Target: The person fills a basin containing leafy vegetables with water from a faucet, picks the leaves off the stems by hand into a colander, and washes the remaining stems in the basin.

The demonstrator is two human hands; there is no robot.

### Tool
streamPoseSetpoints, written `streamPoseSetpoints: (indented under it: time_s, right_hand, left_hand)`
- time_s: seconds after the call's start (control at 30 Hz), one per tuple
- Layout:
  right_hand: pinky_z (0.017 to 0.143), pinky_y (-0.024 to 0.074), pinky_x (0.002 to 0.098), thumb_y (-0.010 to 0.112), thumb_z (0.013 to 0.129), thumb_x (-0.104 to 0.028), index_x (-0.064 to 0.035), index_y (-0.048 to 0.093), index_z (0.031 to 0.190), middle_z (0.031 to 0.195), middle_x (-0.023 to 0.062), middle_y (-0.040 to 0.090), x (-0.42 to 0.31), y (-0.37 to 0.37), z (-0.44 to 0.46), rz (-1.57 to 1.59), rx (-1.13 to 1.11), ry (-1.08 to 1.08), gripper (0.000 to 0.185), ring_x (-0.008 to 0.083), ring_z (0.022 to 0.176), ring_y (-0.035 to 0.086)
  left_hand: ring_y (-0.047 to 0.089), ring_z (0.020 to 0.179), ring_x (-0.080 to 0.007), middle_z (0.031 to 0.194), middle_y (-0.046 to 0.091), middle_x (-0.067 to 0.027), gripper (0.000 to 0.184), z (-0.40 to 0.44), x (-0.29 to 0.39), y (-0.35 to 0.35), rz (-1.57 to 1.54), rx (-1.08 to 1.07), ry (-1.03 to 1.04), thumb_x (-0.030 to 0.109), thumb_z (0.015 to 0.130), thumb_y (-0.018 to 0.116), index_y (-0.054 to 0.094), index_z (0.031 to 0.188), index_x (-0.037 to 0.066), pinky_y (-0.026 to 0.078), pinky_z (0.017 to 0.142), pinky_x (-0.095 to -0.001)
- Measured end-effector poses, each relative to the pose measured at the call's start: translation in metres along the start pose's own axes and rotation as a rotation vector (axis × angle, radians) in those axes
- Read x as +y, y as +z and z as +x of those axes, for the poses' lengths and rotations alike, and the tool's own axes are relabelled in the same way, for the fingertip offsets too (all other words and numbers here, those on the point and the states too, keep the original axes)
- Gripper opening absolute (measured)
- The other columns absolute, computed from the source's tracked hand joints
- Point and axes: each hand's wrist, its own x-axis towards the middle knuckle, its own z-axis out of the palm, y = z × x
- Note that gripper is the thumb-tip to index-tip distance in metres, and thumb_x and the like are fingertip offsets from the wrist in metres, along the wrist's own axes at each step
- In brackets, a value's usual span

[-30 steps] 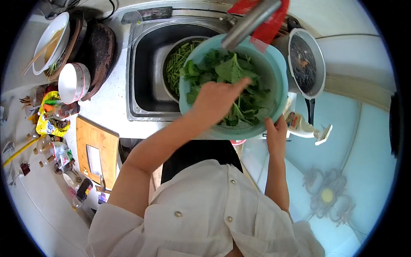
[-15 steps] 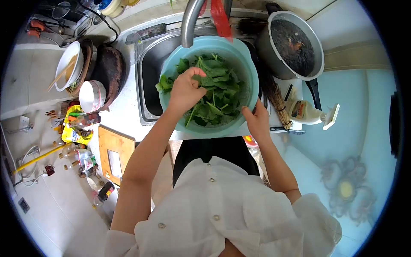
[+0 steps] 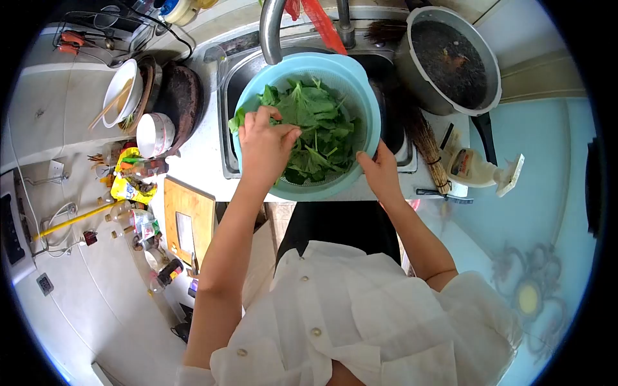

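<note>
Leafy greens [image 3: 315, 119]: partly covered by left grip [image 3: 264, 145]; pinch cannot be told | Colander [image 3: 369, 116]: edge pinched by right grip [image 3: 381, 175]

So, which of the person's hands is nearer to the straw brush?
Right. The right hand is at the colander's near rim, close beside the straw brush; the left hand is farther off, over the leafy greens.

Smooth, matt plastic colander [image 3: 367, 119]
</note>
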Motion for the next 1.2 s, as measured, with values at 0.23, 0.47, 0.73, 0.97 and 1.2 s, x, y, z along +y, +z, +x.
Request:
streamPoseSetpoints:
  time_s: [0.23, 0.47, 0.73, 0.97, 1.2]
  right_hand:
    - [0.073, 0.0447, 0.0273, 0.054, 0.082, -0.008, 0.0033, 0.05, 0.115, 0.095, 0.0082, 0.06, 0.001, 0.005, -0.016, 0.125, 0.029, 0.021, 0.036, 0.0145, 0.08, 0.056]
    - [0.074, 0.0456, 0.0289, 0.055, 0.084, -0.011, -0.0006, 0.047, 0.118, 0.102, 0.0055, 0.057, 0.031, 0.053, -0.03, 0.302, 0.077, 0.034, 0.037, 0.0138, 0.088, 0.055]
    - [0.084, 0.0458, 0.0405, 0.063, 0.084, -0.022, -0.0053, 0.036, 0.131, 0.114, 0.0112, 0.051, 0.01, 0.094, -0.048, 0.187, -0.018, 0.446, 0.058, 0.0207, 0.1, 0.053]
    - [0.098, 0.0319, 0.0456, 0.065, 0.079, -0.023, -0.0066, 0.037, 0.133, 0.127, 0.0204, 0.039, -0.059, 0.185, 0.02, -0.593, 0.186, -0.746, 0.063, 0.0375, 0.114, 0.038]
    - [0.109, 0.0107, 0.0533, 0.047, 0.09, -0.04, -0.0059, 0.039, 0.134, 0.142, 0.0191, 0.029, -0.044, 0.237, 0.066, -1.069, -0.298, -0.46, 0.056, 0.0421, 0.132, 0.021]
  left_hand:
    - [0.04, 0.115, -0.0331, 0.128, 0.033, -0.0185, 0.09, -0.035, -0.028, -0.019, -0.228, 0.426, -0.33, 0.013, 0.061, 0.082, 0.034, 0.136, 0.011, 0.032, 0.1, -0.0447]
    - [0.05, 0.112, -0.0315, 0.138, 0.032, -0.0155, 0.087, -0.113, -0.034, 0.026, -1.491, -0.385, -1.173, 0.051, 0.073, 0.07, 0.031, 0.137, 0.008, 0.043, 0.091, -0.046]
    - [0.055, 0.091, -0.0248, 0.101, 0.05, -0.0147, 0.03, -0.113, -0.103, 0.017, -1.489, -0.159, -0.995, 0.009, 0.082, 0.054, 0.045, 0.108, -0.001, 0.048, 0.084, -0.0407]
    - [0.054, 0.09, -0.0234, 0.102, 0.05, -0.0128, 0.029, -0.12, -0.147, 0.033, -1.536, -0.248, -0.949, 0.006, 0.079, 0.054, 0.046, 0.107, 0.001, 0.048, 0.081, -0.0383]
    - [0.053, 0.094, -0.0277, 0.102, 0.05, -0.0147, 0.035, -0.101, -0.143, 0.017, -1.47, -0.111, -0.972, 0.003, 0.077, 0.054, 0.043, 0.11, 0.0, 0.05, 0.08, -0.0422]
